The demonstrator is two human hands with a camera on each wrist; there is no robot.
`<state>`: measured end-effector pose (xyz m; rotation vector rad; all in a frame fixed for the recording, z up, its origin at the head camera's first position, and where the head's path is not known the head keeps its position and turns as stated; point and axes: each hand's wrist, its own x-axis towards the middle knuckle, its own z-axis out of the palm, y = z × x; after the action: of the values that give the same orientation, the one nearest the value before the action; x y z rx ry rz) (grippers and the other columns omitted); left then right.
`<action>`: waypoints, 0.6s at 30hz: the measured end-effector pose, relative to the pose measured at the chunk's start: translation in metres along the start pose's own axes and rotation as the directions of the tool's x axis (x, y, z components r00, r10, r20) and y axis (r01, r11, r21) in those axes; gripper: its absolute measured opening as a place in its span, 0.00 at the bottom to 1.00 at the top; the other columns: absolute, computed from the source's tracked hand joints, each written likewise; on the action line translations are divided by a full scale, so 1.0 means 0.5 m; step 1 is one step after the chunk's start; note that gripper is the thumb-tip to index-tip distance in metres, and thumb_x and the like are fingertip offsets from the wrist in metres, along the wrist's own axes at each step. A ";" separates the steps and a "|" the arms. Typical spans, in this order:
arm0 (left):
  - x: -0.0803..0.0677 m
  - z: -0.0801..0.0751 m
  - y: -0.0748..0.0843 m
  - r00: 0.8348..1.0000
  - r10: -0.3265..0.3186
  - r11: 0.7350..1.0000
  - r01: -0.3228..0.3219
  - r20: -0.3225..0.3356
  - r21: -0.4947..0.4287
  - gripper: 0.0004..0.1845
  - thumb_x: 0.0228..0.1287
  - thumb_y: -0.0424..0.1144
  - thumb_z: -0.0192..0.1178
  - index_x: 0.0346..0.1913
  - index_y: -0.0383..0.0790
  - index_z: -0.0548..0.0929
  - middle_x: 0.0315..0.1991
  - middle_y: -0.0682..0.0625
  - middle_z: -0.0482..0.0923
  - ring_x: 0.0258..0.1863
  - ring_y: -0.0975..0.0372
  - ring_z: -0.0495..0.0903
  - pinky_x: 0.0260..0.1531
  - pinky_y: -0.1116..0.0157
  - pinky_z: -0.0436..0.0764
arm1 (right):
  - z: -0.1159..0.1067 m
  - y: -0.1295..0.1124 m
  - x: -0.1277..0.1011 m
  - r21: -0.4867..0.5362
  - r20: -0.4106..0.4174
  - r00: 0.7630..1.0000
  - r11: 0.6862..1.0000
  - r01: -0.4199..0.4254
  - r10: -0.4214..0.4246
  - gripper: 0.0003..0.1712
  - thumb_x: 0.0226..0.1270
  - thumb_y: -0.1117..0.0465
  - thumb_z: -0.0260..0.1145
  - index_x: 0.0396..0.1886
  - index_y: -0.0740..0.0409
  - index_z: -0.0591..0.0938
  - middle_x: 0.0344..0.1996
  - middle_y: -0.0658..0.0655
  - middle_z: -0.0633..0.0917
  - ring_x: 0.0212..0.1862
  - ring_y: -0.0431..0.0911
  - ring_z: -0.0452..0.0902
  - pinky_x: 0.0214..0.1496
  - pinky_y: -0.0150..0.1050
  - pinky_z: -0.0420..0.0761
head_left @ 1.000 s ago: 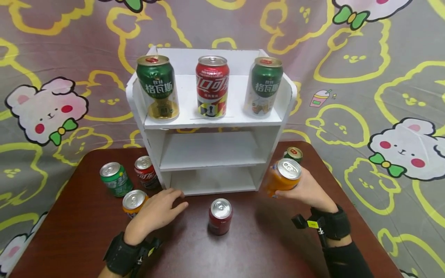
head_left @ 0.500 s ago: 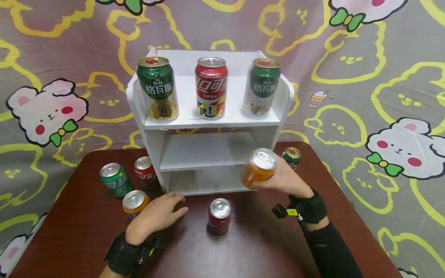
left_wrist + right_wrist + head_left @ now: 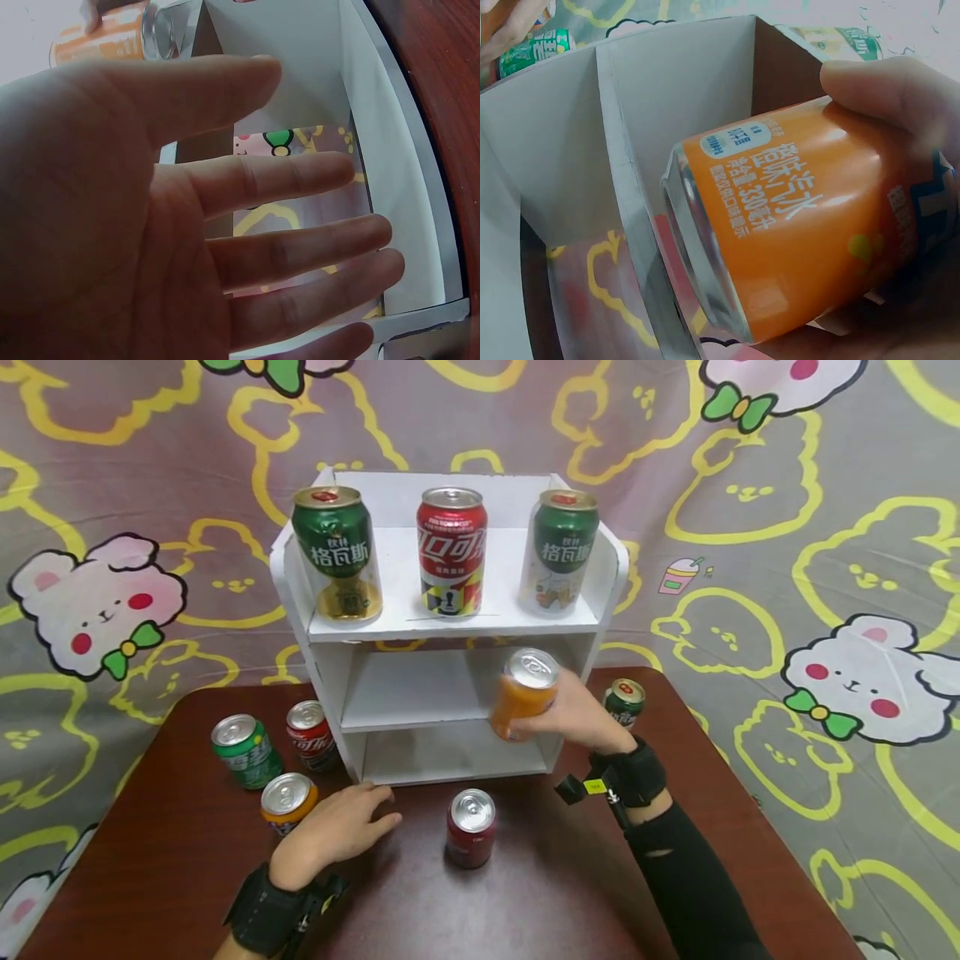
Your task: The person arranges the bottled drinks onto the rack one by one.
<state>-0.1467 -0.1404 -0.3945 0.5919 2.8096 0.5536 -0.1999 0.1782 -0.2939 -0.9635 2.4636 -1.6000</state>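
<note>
While the right hand holds an orange soda can tilted in the air at the mouth of the white shelf unit's middle tier, the left hand rests flat on the bench, fingers relaxed and spread, gripping nothing. The right wrist view shows fingers and thumb wrapped round the can's side wall, its top rim pointing into the shelf opening. Its pull tab looks unopened, so it is likely full and fairly heavy for its size (a judgement, not something seen); the painted aluminium wall is smooth, could slip in a loose grip and would dent under a hard squeeze. The mid-body hold, fingers opposite thumb, looks the soundest place to take it. On the top tier stand a green can, a red cola can and a second green can. On the bench are a red can in front of the shelf, another orange can just beside the left hand, a green soda can, a red can at the shelf's left foot and a small green can behind the right wrist.
</note>
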 end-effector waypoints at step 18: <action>0.000 -0.002 -0.003 1.000 -0.004 1.000 0.004 0.018 -0.008 0.21 0.64 0.48 0.60 0.52 0.37 0.79 0.49 0.42 0.77 0.48 0.49 0.77 0.48 0.48 0.74 | 0.017 0.088 0.082 0.026 -0.022 0.998 0.998 -0.062 0.062 0.35 0.53 0.57 0.74 0.59 0.55 0.68 0.49 0.53 0.79 0.47 0.48 0.76 0.53 0.47 0.75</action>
<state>-0.1475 -0.1417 -0.3944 0.5862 2.7898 0.5552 -0.2506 0.1618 -0.3230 -0.8613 2.4557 -1.6282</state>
